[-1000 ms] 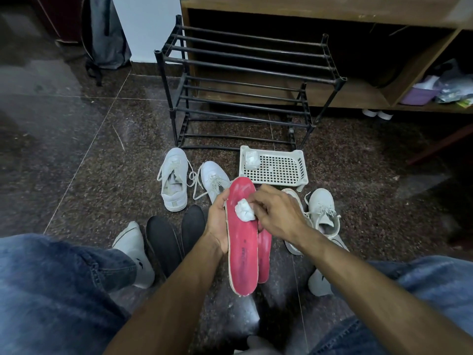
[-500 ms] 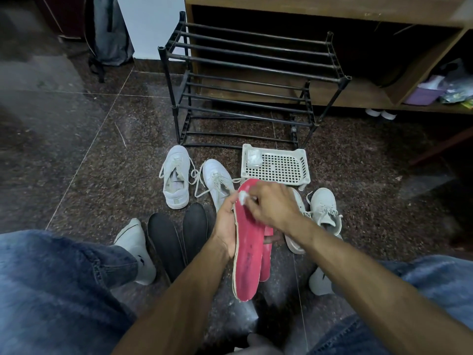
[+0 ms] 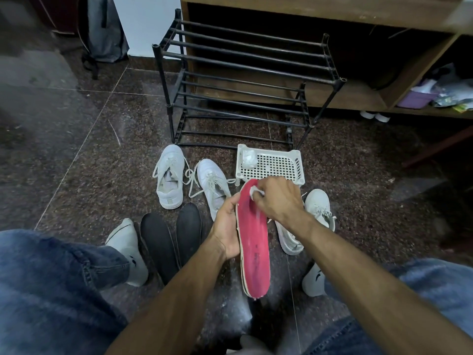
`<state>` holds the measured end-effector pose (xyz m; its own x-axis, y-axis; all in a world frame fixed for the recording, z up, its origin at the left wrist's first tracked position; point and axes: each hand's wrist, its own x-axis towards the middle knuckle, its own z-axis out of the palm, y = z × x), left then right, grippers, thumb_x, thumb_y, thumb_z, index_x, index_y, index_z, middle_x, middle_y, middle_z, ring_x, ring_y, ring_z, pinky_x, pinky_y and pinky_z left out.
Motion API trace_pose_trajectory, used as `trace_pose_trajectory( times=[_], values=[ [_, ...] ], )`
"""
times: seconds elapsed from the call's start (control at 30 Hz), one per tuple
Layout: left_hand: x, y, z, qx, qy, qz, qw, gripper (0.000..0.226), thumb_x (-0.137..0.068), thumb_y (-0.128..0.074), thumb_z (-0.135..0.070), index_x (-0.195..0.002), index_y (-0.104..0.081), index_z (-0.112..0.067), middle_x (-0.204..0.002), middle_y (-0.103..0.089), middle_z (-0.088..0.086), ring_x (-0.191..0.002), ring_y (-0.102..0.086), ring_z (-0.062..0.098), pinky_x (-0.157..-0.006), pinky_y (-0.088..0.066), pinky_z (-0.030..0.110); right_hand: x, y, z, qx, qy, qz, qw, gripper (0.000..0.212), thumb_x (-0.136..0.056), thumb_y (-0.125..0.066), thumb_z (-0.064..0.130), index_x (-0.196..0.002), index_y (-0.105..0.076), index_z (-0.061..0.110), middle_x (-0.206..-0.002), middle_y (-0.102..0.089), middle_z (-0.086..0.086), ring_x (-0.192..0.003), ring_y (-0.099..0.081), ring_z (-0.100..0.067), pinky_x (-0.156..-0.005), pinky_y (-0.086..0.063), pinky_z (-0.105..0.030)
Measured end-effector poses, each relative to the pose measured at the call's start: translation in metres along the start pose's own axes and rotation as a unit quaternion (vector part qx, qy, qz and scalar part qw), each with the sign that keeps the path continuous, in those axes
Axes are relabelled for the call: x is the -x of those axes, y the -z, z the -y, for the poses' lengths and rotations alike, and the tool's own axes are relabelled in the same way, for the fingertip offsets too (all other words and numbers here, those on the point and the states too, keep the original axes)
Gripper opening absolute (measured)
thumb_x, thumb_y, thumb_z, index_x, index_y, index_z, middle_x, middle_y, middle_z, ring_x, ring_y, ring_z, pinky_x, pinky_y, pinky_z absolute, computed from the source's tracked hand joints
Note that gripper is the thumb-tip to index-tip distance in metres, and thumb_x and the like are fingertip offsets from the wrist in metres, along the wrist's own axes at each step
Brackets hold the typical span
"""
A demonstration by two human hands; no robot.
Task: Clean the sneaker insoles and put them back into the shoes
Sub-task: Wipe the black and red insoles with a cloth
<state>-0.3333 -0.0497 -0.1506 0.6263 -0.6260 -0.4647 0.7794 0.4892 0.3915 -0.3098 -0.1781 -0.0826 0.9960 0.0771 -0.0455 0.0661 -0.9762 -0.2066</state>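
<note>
My left hand [image 3: 226,228] grips a red insole [image 3: 254,254] by its left edge, holding it lengthwise above the floor. My right hand [image 3: 277,198] presses a small white wipe [image 3: 254,191] against the insole's far tip. Two dark insoles [image 3: 170,239] lie flat on the floor to the left. A pair of white sneakers [image 3: 171,180] stands beyond them, and another white sneaker pair [image 3: 318,207] sits to the right, partly hidden by my right arm.
A white perforated tray [image 3: 275,165] with a wad of wipes [image 3: 248,158] sits behind the insole. A black metal shoe rack [image 3: 245,80] stands further back before a wooden shelf. My socked feet [image 3: 128,249] and jeans-clad knees frame the floor.
My right hand slid the wipe from the insole's upper middle up to its far tip. The second red insole seen behind the held one is no longer visible.
</note>
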Motion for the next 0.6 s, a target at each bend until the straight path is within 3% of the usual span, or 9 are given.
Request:
trace_pose_trajectory(
  times=[0.1, 0.17, 0.27, 0.37, 0.47, 0.53, 0.6],
  values=[
    [0.002, 0.0, -0.003, 0.013, -0.009, 0.01, 1.0, 0.055, -0.082, -0.06, -0.055, -0.116, -0.067, -0.011, -0.109, -0.058, 0.014, -0.097, -0.054, 0.03, -0.107, -0.033, 0.055, 0.004, -0.002, 0.0, -0.046, -0.009, -0.002, 0.999, 0.009, -0.089, -0.06, 0.029, -0.086, -0.062, 0.021, -0.087, -0.067, 0.0, -0.079, -0.062, -0.024, -0.063, -0.042, -0.03],
    [0.003, -0.002, -0.004, 0.016, -0.012, 0.004, 1.0, 0.053, -0.086, -0.056, -0.053, -0.116, -0.067, -0.012, -0.106, -0.061, 0.013, -0.092, -0.057, 0.029, -0.093, -0.043, 0.05, 0.007, -0.002, 0.001, -0.065, -0.002, -0.024, 0.998, 0.012, -0.09, -0.061, 0.028, -0.101, -0.059, 0.022, -0.089, -0.064, 0.005, -0.079, -0.059, -0.021, -0.065, -0.04, -0.03],
    [0.006, -0.006, -0.003, -0.002, -0.026, -0.021, 0.999, 0.052, -0.086, -0.056, -0.05, -0.119, -0.065, -0.011, -0.102, -0.064, 0.014, -0.089, -0.059, 0.029, -0.082, -0.049, 0.046, 0.003, -0.004, 0.001, -0.046, 0.012, -0.034, 0.998, 0.011, -0.091, -0.059, 0.027, -0.099, -0.064, 0.022, -0.098, -0.066, 0.003, -0.088, -0.062, -0.023, -0.071, -0.043, -0.031],
    [0.005, -0.009, -0.002, -0.042, -0.04, -0.079, 0.995, 0.052, -0.085, -0.058, -0.044, -0.12, -0.064, -0.006, -0.093, -0.066, 0.016, -0.081, -0.062, 0.03, -0.079, -0.051, 0.044, 0.008, -0.003, 0.002, -0.042, 0.03, 0.031, 0.998, 0.014, -0.091, -0.059, 0.025, -0.098, -0.07, 0.021, -0.094, -0.07, 0.0, -0.083, -0.066, -0.022, -0.075, -0.052, -0.033],
    [0.0, -0.008, -0.005, -0.041, -0.059, -0.141, 0.987, 0.045, -0.09, -0.052, -0.041, -0.111, -0.067, -0.004, -0.084, -0.067, 0.012, -0.076, -0.064, 0.027, -0.079, -0.05, 0.038, 0.031, -0.001, 0.011, -0.039, 0.106, 0.126, 0.986, 0.014, -0.088, -0.057, 0.02, -0.093, -0.07, 0.021, -0.088, -0.07, -0.002, -0.073, -0.065, -0.022, -0.074, -0.057, -0.041],
    [-0.002, -0.008, -0.006, -0.019, -0.052, -0.149, 0.987, 0.046, -0.091, -0.048, -0.042, -0.106, -0.069, -0.004, -0.083, -0.068, 0.012, -0.074, -0.065, 0.026, -0.079, -0.05, 0.038, 0.037, -0.001, 0.011, 0.008, 0.133, 0.132, 0.982, 0.015, -0.087, -0.055, 0.022, -0.094, -0.068, 0.019, -0.093, -0.069, -0.004, -0.079, -0.066, -0.026, -0.075, -0.056, -0.044],
    [-0.003, -0.008, -0.004, -0.013, -0.044, -0.15, 0.988, 0.046, -0.092, -0.047, -0.042, -0.11, -0.068, -0.005, -0.084, -0.069, 0.013, -0.077, -0.065, 0.028, -0.084, -0.051, 0.043, 0.027, 0.003, 0.005, 0.034, 0.112, 0.086, 0.989, 0.02, -0.09, -0.054, 0.025, -0.102, -0.068, 0.018, -0.099, -0.069, -0.004, -0.083, -0.066, -0.026, -0.078, -0.055, -0.042]
  ],
)
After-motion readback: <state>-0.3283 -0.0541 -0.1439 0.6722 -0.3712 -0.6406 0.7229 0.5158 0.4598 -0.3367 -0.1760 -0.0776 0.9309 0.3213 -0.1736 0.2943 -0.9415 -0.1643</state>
